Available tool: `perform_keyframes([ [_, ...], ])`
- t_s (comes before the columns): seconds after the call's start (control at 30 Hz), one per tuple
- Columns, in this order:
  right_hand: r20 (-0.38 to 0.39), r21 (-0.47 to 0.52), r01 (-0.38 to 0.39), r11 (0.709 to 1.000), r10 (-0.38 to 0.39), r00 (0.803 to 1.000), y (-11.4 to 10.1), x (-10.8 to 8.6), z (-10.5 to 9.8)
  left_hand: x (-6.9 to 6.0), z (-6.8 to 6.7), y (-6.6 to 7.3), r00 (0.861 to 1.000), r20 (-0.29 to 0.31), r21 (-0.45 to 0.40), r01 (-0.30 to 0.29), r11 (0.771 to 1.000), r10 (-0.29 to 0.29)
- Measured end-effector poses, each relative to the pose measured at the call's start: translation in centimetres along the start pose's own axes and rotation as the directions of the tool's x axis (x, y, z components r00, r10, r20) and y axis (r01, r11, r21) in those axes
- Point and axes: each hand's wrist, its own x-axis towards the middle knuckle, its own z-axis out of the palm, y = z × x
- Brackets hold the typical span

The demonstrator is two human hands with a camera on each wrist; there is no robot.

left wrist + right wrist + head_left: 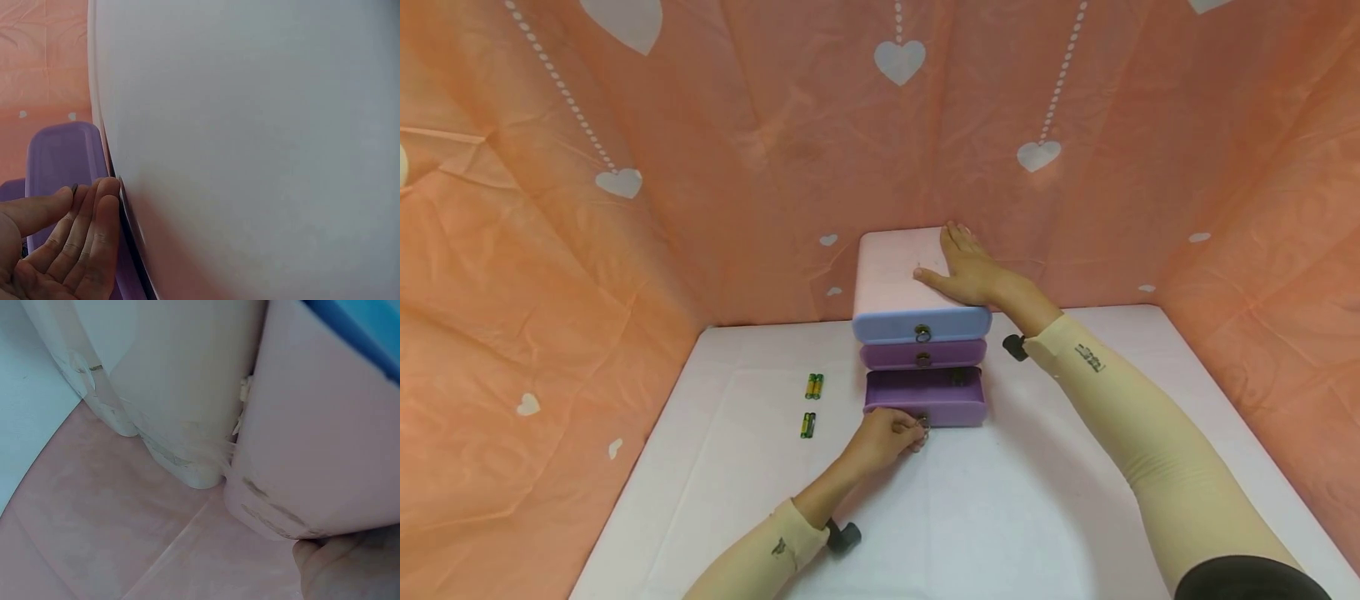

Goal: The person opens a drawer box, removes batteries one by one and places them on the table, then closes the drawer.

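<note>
Here the left hand (883,437) pinches the ring (923,423) on the open bottom drawer (951,414) of the box (891,267), while the right hand (970,273) lies spread on the box's top. The sleeve print (1089,358) and battery labels (814,386) are too small to read.

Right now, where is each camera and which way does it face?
Head: on the head, facing forward and down at the drawer box, batteries and table; left hand, right hand and sleeves show.
Left wrist: on that wrist, facing the bottom drawer's front and the table; the left hand shows.
Right wrist: on that wrist, facing the drawer box's side and the cloth wall; part of the right hand shows.
Shared: head and left wrist both show the left hand at the bottom drawer.
</note>
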Motion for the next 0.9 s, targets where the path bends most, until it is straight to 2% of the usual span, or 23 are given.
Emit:
perform_keyframes([
  [0.67,-0.011,-0.008,0.002,1.0,-0.002,1.0,-0.1,-0.1,-0.2,-2.0,0.6,0.4,0.999,0.0,0.037,0.035,0.999,-0.035],
  [0.9,-0.014,-0.011,0.005,1.0,-0.005,1.0,-0.1,-0.1,0.0,-2.6,0.7,0.2,0.999,0.009,0.008,0.045,0.999,-0.045],
])
